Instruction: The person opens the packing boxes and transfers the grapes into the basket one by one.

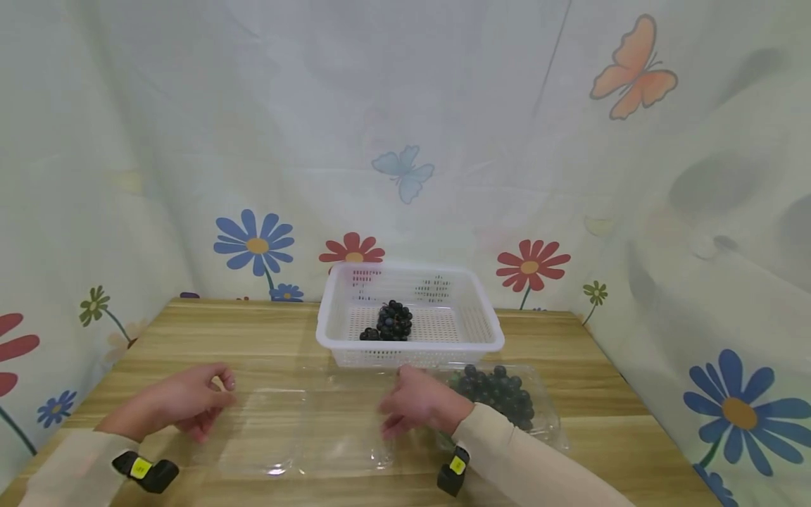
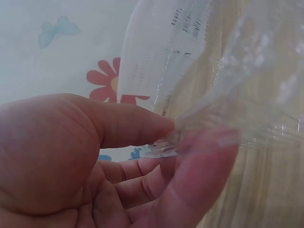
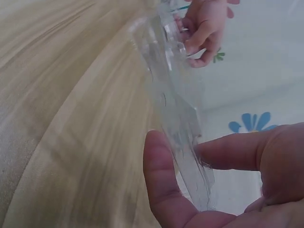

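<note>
A clear plastic clamshell box (image 1: 269, 440), lying spread open, spans the space between both hands over the wooden table. My left hand (image 1: 186, 400) pinches its left edge; the left wrist view shows thumb and forefinger meeting on the thin plastic (image 2: 256, 114). At the opposite edge, my right hand (image 1: 423, 401) grips the plastic (image 3: 183, 137) between thumb and fingers, as the right wrist view shows. Right beside that hand sits another clear box holding dark grapes (image 1: 497, 394), partly covered by the right forearm.
Behind the hands stands a white perforated basket (image 1: 412, 346) with a few dark grape bunches (image 1: 394, 320) inside. The wooden table (image 1: 234, 327) ends at a flower-printed curtain (image 1: 304, 176) at the back and sides.
</note>
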### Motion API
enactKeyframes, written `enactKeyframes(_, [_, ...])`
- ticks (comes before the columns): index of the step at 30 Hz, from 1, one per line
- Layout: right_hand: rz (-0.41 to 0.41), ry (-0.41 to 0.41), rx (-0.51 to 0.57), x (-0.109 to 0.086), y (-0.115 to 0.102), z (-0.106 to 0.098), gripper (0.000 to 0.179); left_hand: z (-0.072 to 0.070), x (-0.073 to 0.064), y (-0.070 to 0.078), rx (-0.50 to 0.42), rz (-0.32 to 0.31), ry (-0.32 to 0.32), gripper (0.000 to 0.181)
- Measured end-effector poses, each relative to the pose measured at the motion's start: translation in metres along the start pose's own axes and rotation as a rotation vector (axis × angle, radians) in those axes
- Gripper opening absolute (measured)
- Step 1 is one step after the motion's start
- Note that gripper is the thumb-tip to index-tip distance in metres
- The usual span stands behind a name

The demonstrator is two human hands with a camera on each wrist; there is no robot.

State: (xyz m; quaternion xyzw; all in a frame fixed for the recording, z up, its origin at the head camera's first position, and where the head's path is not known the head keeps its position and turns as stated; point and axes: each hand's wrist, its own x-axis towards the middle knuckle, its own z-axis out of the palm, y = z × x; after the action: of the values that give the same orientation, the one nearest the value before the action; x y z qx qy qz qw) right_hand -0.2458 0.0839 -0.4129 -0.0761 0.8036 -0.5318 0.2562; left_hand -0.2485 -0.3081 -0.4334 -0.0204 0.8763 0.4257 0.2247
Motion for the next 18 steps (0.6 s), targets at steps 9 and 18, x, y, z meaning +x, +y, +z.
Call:
enactKeyframes(9, [0.128,-0.005,-0.035,0.019,0.006,0.011,0.010,-0.006,-0.007,0.003,0.028,-0.032,0.011,0.019])
enactKeyframes(18, [0.154,0.006,-0.061,0.024,0.005,0.015,0.029,-0.009,-0.006,-0.004,0.026,-0.042,0.020,0.025])
